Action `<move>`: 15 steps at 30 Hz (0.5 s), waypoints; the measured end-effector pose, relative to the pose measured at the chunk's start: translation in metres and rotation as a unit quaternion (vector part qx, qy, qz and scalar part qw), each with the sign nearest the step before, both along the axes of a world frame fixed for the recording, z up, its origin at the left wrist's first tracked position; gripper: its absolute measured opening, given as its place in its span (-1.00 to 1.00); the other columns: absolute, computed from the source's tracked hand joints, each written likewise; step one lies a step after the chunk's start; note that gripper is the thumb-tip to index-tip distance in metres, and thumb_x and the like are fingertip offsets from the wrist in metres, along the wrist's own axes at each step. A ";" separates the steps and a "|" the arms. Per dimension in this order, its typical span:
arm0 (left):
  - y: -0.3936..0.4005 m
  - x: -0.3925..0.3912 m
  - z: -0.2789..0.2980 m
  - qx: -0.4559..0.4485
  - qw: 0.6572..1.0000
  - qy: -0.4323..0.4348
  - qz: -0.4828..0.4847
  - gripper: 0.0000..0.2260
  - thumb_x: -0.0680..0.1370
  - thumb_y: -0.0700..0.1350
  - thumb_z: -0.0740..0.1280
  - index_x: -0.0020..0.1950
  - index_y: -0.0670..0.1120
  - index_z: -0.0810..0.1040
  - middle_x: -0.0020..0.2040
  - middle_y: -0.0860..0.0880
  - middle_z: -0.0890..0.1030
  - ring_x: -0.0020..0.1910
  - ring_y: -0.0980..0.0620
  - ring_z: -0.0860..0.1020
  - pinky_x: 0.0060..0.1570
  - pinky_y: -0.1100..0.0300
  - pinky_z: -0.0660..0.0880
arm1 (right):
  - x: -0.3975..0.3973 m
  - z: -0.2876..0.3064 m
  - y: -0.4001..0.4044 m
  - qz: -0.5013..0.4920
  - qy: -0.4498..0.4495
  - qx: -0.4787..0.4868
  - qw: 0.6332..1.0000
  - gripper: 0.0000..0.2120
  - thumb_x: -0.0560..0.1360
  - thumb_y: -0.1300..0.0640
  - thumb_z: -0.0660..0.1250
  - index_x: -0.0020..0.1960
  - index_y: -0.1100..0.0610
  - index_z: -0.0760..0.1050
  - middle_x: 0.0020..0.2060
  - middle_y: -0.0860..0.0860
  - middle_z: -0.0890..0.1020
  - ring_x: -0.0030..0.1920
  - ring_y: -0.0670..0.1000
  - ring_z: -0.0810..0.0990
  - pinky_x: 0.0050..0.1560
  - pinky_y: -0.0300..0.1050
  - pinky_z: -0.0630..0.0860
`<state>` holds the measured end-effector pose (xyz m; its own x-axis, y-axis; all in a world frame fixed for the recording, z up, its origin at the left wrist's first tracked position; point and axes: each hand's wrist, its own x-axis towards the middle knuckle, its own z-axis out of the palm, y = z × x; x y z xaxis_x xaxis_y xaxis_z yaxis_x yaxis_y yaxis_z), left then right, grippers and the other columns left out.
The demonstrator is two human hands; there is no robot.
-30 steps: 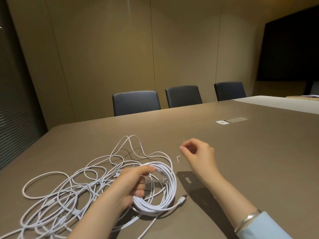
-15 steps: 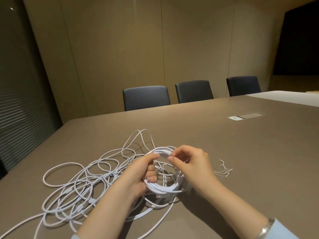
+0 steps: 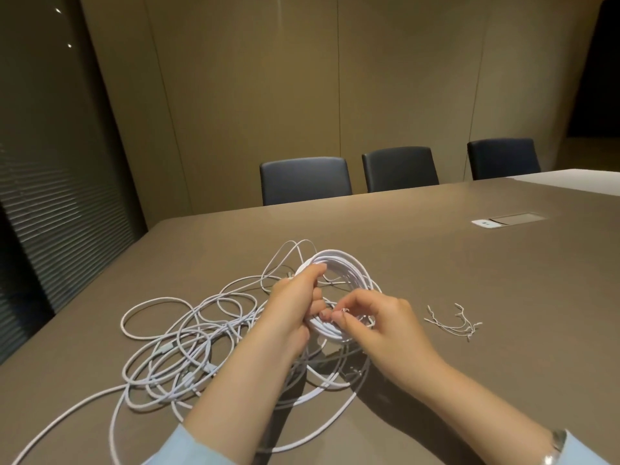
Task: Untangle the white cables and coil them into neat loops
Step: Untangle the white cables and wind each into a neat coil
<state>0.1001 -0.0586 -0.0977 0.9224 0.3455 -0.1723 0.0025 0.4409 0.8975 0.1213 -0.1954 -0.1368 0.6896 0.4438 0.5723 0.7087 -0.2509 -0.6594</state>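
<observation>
Head view: both hands (image 3: pixel 335 317) grip a coiled white cable (image 3: pixel 349 268).

Single view only: head-worn wide-angle camera, so no second view shares any part of the scene. It sits above the near edge of the conference table (image 3: pixel 436 263), facing forward and down across the tabletop toward the far edge. Both forearms enter from the bottom of the frame; the left hand (image 3: pixel 295 303) and right hand (image 3: pixel 379 323) sit near the lens, slightly below centre. The three chairs (image 3: pixel 399 169) along the far edge and the panelled wall (image 3: pixel 302 95) behind them fill the upper half, well away from the camera. Wide-angle distortion bends the vertical wall lines near the left and right borders. The table's left edge runs diagonally through the left side of the frame.
</observation>
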 end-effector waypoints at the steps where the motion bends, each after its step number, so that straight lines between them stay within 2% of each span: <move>1: 0.000 0.000 0.001 -0.008 1.000 0.003 0.003 -0.75 0.60 -0.18 0.28 -0.27 -0.10 0.37 -0.55 0.03 0.12 -0.67 0.11 0.11 -0.64 0.34 0.16 | -0.001 0.000 0.000 0.002 -0.001 -0.006 1.000 -0.89 0.49 -0.05 0.36 -0.15 -0.05 0.59 -0.22 -0.14 0.69 -0.10 -0.13 0.62 -0.09 -0.06 0.54; 3: 0.001 0.000 0.002 -0.024 1.000 0.010 0.011 -0.76 0.60 -0.19 0.27 -0.26 -0.10 0.36 -0.56 0.04 0.11 -0.67 0.11 0.10 -0.65 0.36 0.16 | -0.002 0.001 0.001 0.000 -0.010 -0.026 1.000 -0.75 0.48 -0.19 0.22 -0.13 -0.07 0.56 -0.21 -0.19 0.66 -0.09 -0.14 0.60 0.01 0.04 0.49; 5: 0.002 -0.001 0.003 -0.037 0.999 0.016 0.023 -0.76 0.60 -0.19 0.26 -0.27 -0.09 0.35 -0.58 0.05 0.12 -0.68 0.12 0.11 -0.65 0.37 0.15 | -0.004 0.000 0.002 0.013 -0.010 -0.038 0.999 -0.73 0.47 -0.24 0.17 -0.12 -0.09 0.51 -0.25 -0.23 0.62 -0.18 -0.17 0.55 -0.06 -0.01 0.41; 7: 0.002 -0.001 0.002 -0.049 0.998 0.023 0.041 -0.77 0.60 -0.20 0.24 -0.26 -0.10 0.35 -0.60 0.06 0.13 -0.69 0.13 0.12 -0.65 0.38 0.16 | -0.006 0.000 0.004 0.025 -0.004 -0.038 0.999 -0.71 0.44 -0.29 0.22 -0.12 -0.08 0.49 -0.25 -0.27 0.62 -0.24 -0.19 0.51 -0.13 -0.10 0.31; 8: 0.003 -0.001 0.002 -0.054 0.997 0.026 0.050 -0.77 0.60 -0.20 0.23 -0.26 -0.10 0.35 -0.60 0.05 0.13 -0.69 0.12 0.13 -0.64 0.37 0.17 | -0.008 0.000 0.005 0.028 -0.002 -0.038 0.999 -0.69 0.40 -0.30 0.29 -0.12 -0.07 0.48 -0.25 -0.31 0.62 -0.21 -0.22 0.50 -0.11 -0.10 0.31; 10: 0.001 -0.002 0.004 -0.070 0.995 0.033 0.062 -0.75 0.60 -0.20 0.23 -0.28 -0.11 0.33 -0.61 0.05 0.14 -0.69 0.12 0.14 -0.62 0.35 0.20 | -0.010 0.000 0.005 0.032 -0.002 -0.045 0.998 -0.65 0.31 -0.24 0.46 -0.10 -0.03 0.47 -0.25 -0.37 0.59 -0.08 -0.36 0.42 0.08 -0.13 0.29; 12: -0.001 -0.005 0.006 -0.080 0.994 0.043 0.060 -0.71 0.61 -0.19 0.21 -0.32 -0.10 0.30 -0.63 0.05 0.15 -0.70 0.11 0.17 -0.60 0.33 0.21 | -0.013 0.000 0.006 0.028 -0.023 -0.056 0.998 -0.57 0.24 -0.26 0.47 -0.09 -0.01 0.46 -0.22 -0.37 0.55 -0.03 -0.47 0.29 0.13 -0.22 0.22; 15: -0.005 -0.012 0.008 -0.067 0.994 0.075 0.041 -0.63 0.61 -0.17 0.21 -0.40 -0.11 0.25 -0.65 0.01 0.21 -0.73 0.07 0.22 -0.53 0.29 0.25 | -0.013 -0.003 0.008 0.040 -0.028 -0.048 0.998 -0.67 0.32 -0.16 0.44 -0.09 0.03 0.47 -0.22 -0.40 0.56 -0.01 -0.47 0.33 0.09 -0.24 0.21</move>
